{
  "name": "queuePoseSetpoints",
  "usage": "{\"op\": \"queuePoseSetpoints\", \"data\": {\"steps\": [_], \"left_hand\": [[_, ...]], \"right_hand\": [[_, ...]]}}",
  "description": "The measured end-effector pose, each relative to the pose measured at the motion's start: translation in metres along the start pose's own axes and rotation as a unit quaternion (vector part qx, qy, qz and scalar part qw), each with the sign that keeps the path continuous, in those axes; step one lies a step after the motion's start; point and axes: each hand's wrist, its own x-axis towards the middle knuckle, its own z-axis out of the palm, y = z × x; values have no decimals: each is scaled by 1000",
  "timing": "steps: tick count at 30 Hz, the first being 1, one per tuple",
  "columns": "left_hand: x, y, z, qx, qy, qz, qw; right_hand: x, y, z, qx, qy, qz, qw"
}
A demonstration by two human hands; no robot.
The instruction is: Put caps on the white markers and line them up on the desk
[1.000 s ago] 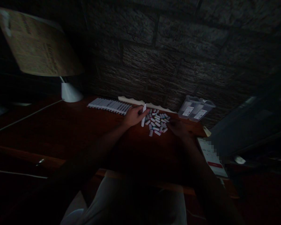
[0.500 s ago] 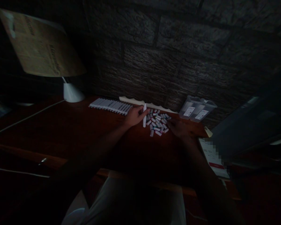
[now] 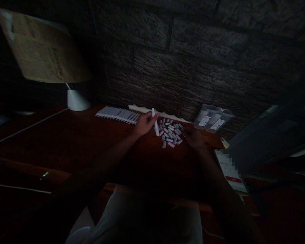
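Observation:
My left hand (image 3: pixel 144 124) is closed around a white marker (image 3: pixel 155 122), pinched between thumb and fingers and leaning with its top to the left. Just right of it lies a loose heap of marker caps (image 3: pixel 170 133), pale with coloured ends. My right hand (image 3: pixel 193 137) is at the heap's right edge, its fingers bent together; in the dark I cannot make out what is in them. Left of my left hand, a row of white markers (image 3: pixel 117 114) lies side by side, the nearest end partly behind that hand.
Two clear plastic containers with labels (image 3: pixel 210 118) stand at the back right. A lamp (image 3: pixel 77 101) with a papery shade is at the left, its cable running across the wooden desk (image 3: pixel 73 135). A wavy pale strip (image 3: pixel 142 109) lies along the brick wall. A tablet-like screen (image 3: pixel 230 171) sits at the right.
The marker in my left hand has gone from upright to leaning left, and that hand has turned slightly. My right hand has stayed by the caps, almost unmoved.

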Motion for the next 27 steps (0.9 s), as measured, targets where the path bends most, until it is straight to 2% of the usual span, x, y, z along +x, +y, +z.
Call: {"op": "queuePoseSetpoints", "data": {"steps": [5, 18, 23, 27], "left_hand": [[0, -1, 0, -7, 3, 3, 1000], [-2, -1, 2, 10, -9, 15, 1000], [-2, -3, 2, 22, -14, 24, 999], [-2, -5, 2, 18, -17, 21, 999]], "right_hand": [[0, -1, 1, 11, 4, -2, 1000], [-3, -3, -2, 51, -41, 9, 998], [-1, 1, -2, 34, -43, -22, 998], [1, 4, -1, 13, -50, -16, 999]]}}
